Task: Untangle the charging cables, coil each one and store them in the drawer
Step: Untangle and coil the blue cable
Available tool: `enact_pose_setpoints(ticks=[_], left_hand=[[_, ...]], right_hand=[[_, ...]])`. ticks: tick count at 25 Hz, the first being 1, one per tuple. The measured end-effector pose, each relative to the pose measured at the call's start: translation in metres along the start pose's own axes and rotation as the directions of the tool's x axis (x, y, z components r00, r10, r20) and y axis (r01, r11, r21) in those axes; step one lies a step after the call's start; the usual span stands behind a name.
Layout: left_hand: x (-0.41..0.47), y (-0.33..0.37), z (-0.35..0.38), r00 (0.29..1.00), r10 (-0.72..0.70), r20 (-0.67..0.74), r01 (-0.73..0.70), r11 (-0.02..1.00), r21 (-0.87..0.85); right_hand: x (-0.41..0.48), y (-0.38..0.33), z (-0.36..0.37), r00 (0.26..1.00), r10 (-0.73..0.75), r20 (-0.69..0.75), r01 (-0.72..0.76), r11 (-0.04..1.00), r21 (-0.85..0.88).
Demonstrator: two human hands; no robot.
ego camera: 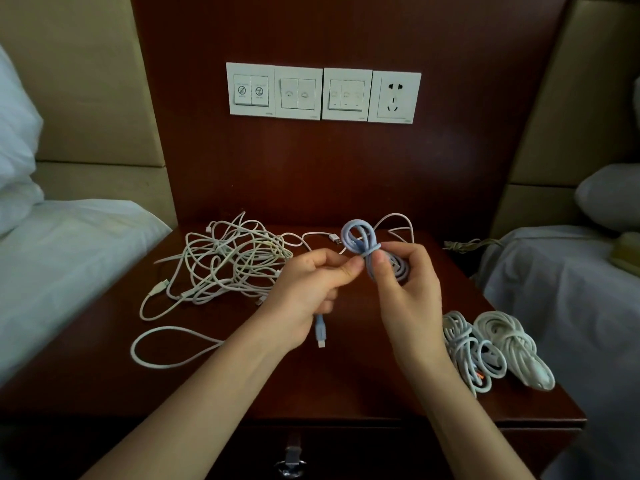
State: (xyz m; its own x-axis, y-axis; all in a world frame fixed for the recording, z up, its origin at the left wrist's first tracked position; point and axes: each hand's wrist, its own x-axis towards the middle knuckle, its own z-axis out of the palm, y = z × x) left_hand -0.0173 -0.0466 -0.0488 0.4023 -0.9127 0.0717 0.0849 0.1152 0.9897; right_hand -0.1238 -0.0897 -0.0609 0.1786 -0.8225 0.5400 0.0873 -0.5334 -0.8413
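So, off to the left of the left hand [308, 289] sits the tangle of white cables [225, 261], not sorted yet. That hand pinches the blue cable [358, 242], plug dangling below, probably to wrap the tail round. The right hand [405, 285] grips its coil so nothing springs loose. Right of it, two finished coils [464, 344] wait on the counter [346, 386]. The drawer [363, 452] beneath both hands looks closed, contents unseen.

Dim, even light, soft shadows; switches [323, 93] at 12 o'clock are brightest. The blue cable [367, 259] is sharp; edges at 3 and 9 o'clock bow and soften.
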Motion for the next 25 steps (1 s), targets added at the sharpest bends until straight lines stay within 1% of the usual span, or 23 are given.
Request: enact_pose_setpoints(ticks=[3,6,7,8,9,10,11,13,14,15,17,19,21,23,25], left_hand=[[-0.003,0.004,0.007,0.996,-0.053,0.067,0.058,0.996,-0.073],[-0.004,0.003,0.007,0.998,-0.003,0.062,0.004,1.0,-0.025],[-0.003,0.001,0.006,0.999,-0.003,0.046,0.003,1.0,-0.008],[-0.002,0.0,0.004,0.999,-0.016,0.029,0.016,1.0,0.003],[0.0,-0.002,0.002,0.999,-0.029,0.018,0.029,1.0,0.011],[0.002,-0.004,0.0,0.999,-0.037,0.011,0.037,0.999,0.022],[0.003,-0.004,-0.003,0.999,-0.035,0.014,0.034,0.999,0.033],[0.005,-0.004,-0.009,0.997,-0.013,0.081,0.008,0.998,0.058],[0.004,-0.004,-0.011,0.992,-0.003,0.127,-0.006,0.997,0.072],[0.004,-0.004,-0.013,0.985,0.005,0.171,-0.019,0.997,0.081],[0.002,-0.005,-0.015,0.963,0.009,0.269,-0.029,0.997,0.069],[0.0,-0.006,-0.017,0.939,0.01,0.343,-0.043,0.995,0.091],[0.0,-0.002,-0.019,0.943,0.044,0.329,-0.127,0.964,0.233],[-0.002,0.002,-0.023,0.941,0.103,0.322,-0.223,0.905,0.362],[-0.002,0.005,-0.027,0.928,0.11,0.355,-0.251,0.889,0.382]], right_hand=[[-0.002,0.004,0.001,0.997,-0.074,-0.019,0.07,0.986,-0.151],[-0.003,0.006,0.002,0.988,-0.151,0.018,0.152,0.967,-0.204],[-0.003,0.004,0.001,0.989,-0.14,0.039,0.145,0.969,-0.202],[-0.002,0.002,0.0,0.994,-0.087,0.064,0.097,0.98,-0.176],[0.0,0.0,-0.001,0.995,0.008,0.099,0.005,0.992,-0.124],[0.002,-0.001,-0.003,0.982,0.122,0.147,-0.117,0.992,-0.044],[0.004,-0.003,-0.005,0.948,0.24,0.21,-0.255,0.966,0.048],[0.009,-0.003,-0.009,0.833,0.427,0.352,-0.515,0.831,0.209],[0.01,-0.002,-0.009,0.773,0.475,0.419,-0.602,0.757,0.253],[0.011,-0.003,-0.01,0.728,0.495,0.473,-0.656,0.704,0.272],[0.01,-0.004,-0.011,0.663,0.493,0.563,-0.709,0.654,0.262],[0.01,-0.006,-0.013,0.621,0.453,0.639,-0.732,0.627,0.267],[0.009,-0.008,-0.016,0.612,0.403,0.68,-0.708,0.662,0.245],[0.008,-0.008,-0.02,0.598,0.362,0.715,-0.672,0.712,0.201],[0.005,-0.008,-0.022,0.605,0.304,0.736,-0.585,0.797,0.152]])
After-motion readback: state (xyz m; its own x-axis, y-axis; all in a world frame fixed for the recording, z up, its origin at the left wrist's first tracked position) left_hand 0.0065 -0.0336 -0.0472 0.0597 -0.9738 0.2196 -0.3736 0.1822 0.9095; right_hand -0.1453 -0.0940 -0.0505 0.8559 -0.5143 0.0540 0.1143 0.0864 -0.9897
